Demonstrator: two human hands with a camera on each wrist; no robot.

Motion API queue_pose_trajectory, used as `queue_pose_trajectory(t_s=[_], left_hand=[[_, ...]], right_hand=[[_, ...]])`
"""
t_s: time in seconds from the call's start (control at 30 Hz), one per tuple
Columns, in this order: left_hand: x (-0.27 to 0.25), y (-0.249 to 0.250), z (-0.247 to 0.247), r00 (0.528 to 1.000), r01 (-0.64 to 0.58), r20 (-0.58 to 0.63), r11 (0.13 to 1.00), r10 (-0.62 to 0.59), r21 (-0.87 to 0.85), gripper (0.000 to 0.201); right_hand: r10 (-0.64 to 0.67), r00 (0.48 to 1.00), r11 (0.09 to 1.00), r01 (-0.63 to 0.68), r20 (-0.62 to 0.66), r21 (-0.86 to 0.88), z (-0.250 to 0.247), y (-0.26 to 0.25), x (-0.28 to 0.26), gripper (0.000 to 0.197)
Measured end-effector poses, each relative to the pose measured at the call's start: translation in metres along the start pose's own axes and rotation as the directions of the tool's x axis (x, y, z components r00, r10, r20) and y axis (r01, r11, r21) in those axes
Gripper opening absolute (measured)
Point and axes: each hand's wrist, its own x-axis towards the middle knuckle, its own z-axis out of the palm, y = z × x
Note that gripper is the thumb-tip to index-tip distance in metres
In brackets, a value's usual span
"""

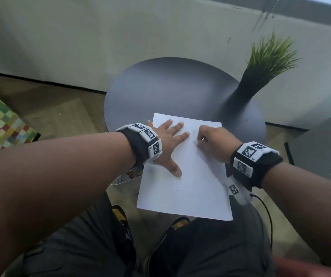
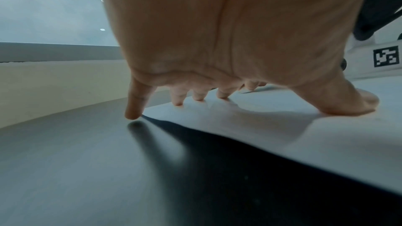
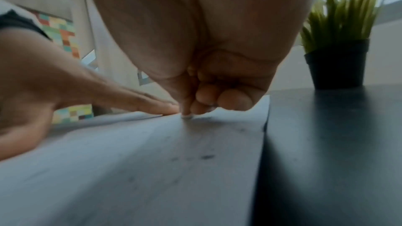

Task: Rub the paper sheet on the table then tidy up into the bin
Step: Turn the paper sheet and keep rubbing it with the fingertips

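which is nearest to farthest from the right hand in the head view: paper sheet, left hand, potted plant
1. paper sheet: directly under the right hand, touched.
2. left hand: just left, flat on the sheet.
3. potted plant: beyond, at the table's far right.

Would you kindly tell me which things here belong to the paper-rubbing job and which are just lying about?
Part of the job:
- paper sheet
- table
- left hand, spread flat on the sheet
- right hand, fingers curled, tips on the sheet

Just lying about:
- potted plant
- chequered mat

No bin is in view.
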Motion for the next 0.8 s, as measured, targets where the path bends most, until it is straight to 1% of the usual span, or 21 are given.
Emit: queue_pose_trajectory(t_s=[0.03, 0.07, 0.1, 0.17, 0.2, 0.23, 0.3, 0.33, 0.37, 0.4, 0.43, 0.47, 0.5, 0.53, 0.57, 0.6, 0.63, 0.67, 0.7, 0.73, 0.8], left_hand=[[0.001, 0.0, 0.0, 1.0, 0.0, 0.002, 1.0, 0.0, -0.006, 0.134], [0.001, -0.001, 0.001, 1.0, 0.0, 0.002, 1.0, 0.0, -0.015, 0.134], [0.001, -0.001, 0.001, 1.0, 0.0, -0.002, 1.0, 0.0, -0.025, 0.134], [0.001, -0.003, 0.004, 1.0, 0.0, -0.01, 0.999, 0.0, -0.033, 0.135], [0.002, -0.003, 0.004, 1.0, -0.002, -0.015, 0.999, 0.001, -0.035, 0.137], [0.003, -0.003, 0.005, 1.0, -0.004, -0.023, 0.999, 0.003, -0.035, 0.138], [0.004, -0.004, 0.007, 0.999, -0.002, -0.038, 1.0, 0.001, -0.029, 0.142], [0.003, -0.004, 0.007, 0.999, -0.001, -0.038, 1.0, 0.0, -0.027, 0.142], [0.003, -0.004, 0.007, 0.999, 0.001, -0.038, 1.0, -0.002, -0.028, 0.143], [0.003, -0.004, 0.007, 0.999, 0.001, -0.039, 1.0, -0.002, -0.031, 0.143], [0.003, -0.004, 0.007, 0.999, 0.001, -0.038, 0.999, -0.002, -0.036, 0.143], [0.003, -0.004, 0.007, 0.999, 0.0, -0.037, 0.999, -0.002, -0.041, 0.143], [0.003, -0.004, 0.006, 0.999, -0.001, -0.036, 0.999, 0.0, -0.045, 0.143], [0.004, -0.004, 0.006, 0.999, -0.002, -0.034, 0.999, 0.001, -0.048, 0.143], [0.004, -0.004, 0.006, 0.999, -0.003, -0.032, 0.999, 0.002, -0.048, 0.142], [0.005, -0.004, 0.006, 0.999, -0.002, -0.034, 0.999, 0.0, -0.045, 0.142], [0.005, -0.003, 0.006, 0.999, 0.003, -0.032, 0.999, -0.004, -0.04, 0.142], [0.004, -0.003, 0.006, 1.0, 0.007, -0.028, 0.999, -0.008, -0.036, 0.142], [0.004, -0.003, 0.005, 1.0, 0.008, -0.026, 0.999, -0.009, -0.034, 0.141], [0.004, -0.002, 0.005, 1.0, 0.007, -0.027, 0.999, -0.008, -0.037, 0.141], [0.003, -0.003, 0.004, 1.0, 0.002, -0.019, 0.999, -0.003, -0.048, 0.141]], right_hand=[[0.013, 1.0, 1.0, -0.013, -0.02, -0.015, 0.002, 0.0, 0.001, 0.011], [-0.029, 1.0, 0.999, 0.028, -0.011, -0.03, 0.006, -0.006, -0.002, 0.011], [-0.107, 0.994, 0.994, 0.108, 0.023, -0.027, 0.012, -0.017, -0.009, 0.011], [-0.243, 0.961, 0.97, 0.243, 0.134, 0.016, 0.018, -0.036, -0.025, 0.01], [-0.236, 0.959, 0.971, 0.24, 0.157, -0.003, 0.014, -0.036, -0.023, 0.01], [-0.205, 0.97, 0.977, 0.21, 0.133, -0.023, 0.009, -0.029, -0.014, 0.01], [-0.075, 0.997, 0.997, 0.075, 0.005, -0.035, -0.001, -0.004, 0.009, 0.011], [-0.024, 0.999, 0.999, 0.023, -0.043, -0.025, -0.001, 0.003, 0.014, 0.012], [-0.025, 0.998, 0.999, 0.023, -0.056, -0.036, 0.003, 0.002, 0.014, 0.011], [-0.071, 0.997, 0.995, 0.068, -0.031, -0.068, 0.008, -0.008, 0.008, 0.011], [-0.151, 0.988, 0.985, 0.152, 0.018, -0.088, 0.016, -0.022, -0.001, 0.013], [-0.231, 0.969, 0.969, 0.237, 0.086, -0.068, 0.021, -0.035, -0.013, 0.015], [-0.28, 0.951, 0.957, 0.287, 0.133, -0.035, 0.022, -0.038, -0.017, 0.015], [-0.267, 0.952, 0.962, 0.272, 0.151, -0.018, 0.018, -0.035, -0.016, 0.015], [-0.217, 0.968, 0.976, 0.22, 0.127, -0.01, 0.012, -0.024, -0.006, 0.012], [-0.118, 0.991, 0.993, 0.119, 0.062, -0.006, 0.006, -0.01, 0.006, 0.009], [-0.036, 0.999, 0.999, 0.036, -0.029, 0.002, 0.002, 0.003, 0.016, 0.008], [0.017, 0.997, 1.0, -0.016, -0.074, 0.006, 0.003, 0.009, 0.02, 0.009], [0.002, 0.997, 1.0, -0.003, -0.077, -0.003, 0.006, 0.005, 0.018, 0.008], [-0.063, 0.997, 0.998, 0.062, -0.035, -0.03, 0.011, -0.006, 0.013, 0.01], [-0.252, 0.961, 0.967, 0.254, 0.11, -0.003, 0.022, -0.034, -0.008, 0.017]])
